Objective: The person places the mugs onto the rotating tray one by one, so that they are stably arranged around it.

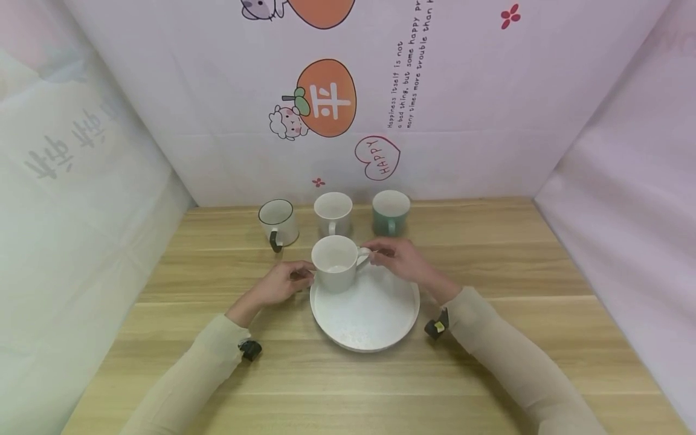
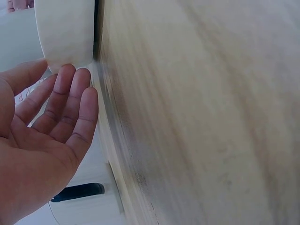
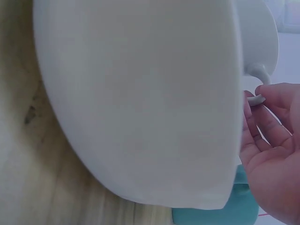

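Observation:
A white mug stands upright over the far left part of a round white tray. My right hand pinches the mug's handle between thumb and fingers. In the right wrist view, the same hand holds the handle beyond the tray's large underside. On the other side, my left hand has its fingertips at the mug's left side and the tray's rim. The left wrist view shows the left hand with loosely bent, relaxed fingers, tips right at the tray edge.
Behind the tray stand a white mug with a dark rim and black handle, another white mug and a green mug. They are on a wooden table backed by a printed white cloth. White cloth also hangs at both sides.

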`<state>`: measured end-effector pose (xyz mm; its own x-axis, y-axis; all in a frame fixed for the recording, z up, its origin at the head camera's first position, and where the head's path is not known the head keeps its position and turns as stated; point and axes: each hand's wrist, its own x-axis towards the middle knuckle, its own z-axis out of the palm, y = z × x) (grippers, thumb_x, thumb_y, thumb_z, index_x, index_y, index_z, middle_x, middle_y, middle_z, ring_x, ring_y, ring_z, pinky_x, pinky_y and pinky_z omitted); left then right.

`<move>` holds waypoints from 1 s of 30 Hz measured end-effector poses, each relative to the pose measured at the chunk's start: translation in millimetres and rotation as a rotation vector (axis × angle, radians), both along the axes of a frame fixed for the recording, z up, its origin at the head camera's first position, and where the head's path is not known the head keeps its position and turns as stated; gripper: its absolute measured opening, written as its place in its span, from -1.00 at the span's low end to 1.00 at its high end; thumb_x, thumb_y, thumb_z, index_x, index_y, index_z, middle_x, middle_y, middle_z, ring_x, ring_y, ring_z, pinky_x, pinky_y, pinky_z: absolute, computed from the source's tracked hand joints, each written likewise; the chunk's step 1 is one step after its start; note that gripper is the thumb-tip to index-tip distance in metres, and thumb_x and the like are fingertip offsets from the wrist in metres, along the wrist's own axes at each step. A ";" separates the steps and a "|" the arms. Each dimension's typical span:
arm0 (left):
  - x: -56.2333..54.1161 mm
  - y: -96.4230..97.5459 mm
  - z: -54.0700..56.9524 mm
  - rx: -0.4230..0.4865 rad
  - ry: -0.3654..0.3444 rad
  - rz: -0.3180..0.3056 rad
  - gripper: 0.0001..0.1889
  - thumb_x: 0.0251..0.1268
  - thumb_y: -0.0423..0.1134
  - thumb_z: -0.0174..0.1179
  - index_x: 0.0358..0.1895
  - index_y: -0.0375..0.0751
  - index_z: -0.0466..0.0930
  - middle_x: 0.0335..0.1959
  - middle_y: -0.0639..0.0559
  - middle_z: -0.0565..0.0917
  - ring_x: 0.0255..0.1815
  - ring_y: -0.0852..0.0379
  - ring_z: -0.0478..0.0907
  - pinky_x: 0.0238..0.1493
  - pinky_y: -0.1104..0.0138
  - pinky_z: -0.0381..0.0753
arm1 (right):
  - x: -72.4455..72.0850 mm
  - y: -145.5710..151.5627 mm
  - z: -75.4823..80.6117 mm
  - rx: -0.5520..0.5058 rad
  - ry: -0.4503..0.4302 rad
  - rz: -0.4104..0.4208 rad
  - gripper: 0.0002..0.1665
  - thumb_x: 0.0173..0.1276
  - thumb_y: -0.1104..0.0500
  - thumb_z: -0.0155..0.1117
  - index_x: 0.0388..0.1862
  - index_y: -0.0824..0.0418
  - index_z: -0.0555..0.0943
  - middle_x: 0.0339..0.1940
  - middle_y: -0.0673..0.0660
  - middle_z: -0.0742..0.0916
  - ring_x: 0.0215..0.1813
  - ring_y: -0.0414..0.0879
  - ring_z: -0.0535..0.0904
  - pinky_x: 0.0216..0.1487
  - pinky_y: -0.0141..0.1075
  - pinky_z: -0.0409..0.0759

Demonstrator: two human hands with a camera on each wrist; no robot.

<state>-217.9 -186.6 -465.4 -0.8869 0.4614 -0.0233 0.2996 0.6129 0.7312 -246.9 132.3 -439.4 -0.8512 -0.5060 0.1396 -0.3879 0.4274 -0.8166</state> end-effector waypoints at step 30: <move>3.5 0.9 2.4 0.015 -0.019 0.002 -0.70 0.44 -0.27 0.17 0.16 -0.24 0.61 -0.02 -0.11 0.73 0.07 -0.02 0.65 0.17 0.13 0.64 | -7.6 16.3 5.5 -0.042 -0.097 -0.043 -0.57 0.51 0.20 0.16 0.32 0.22 0.51 0.15 0.24 0.71 -0.06 0.03 0.72 -0.07 -0.16 0.74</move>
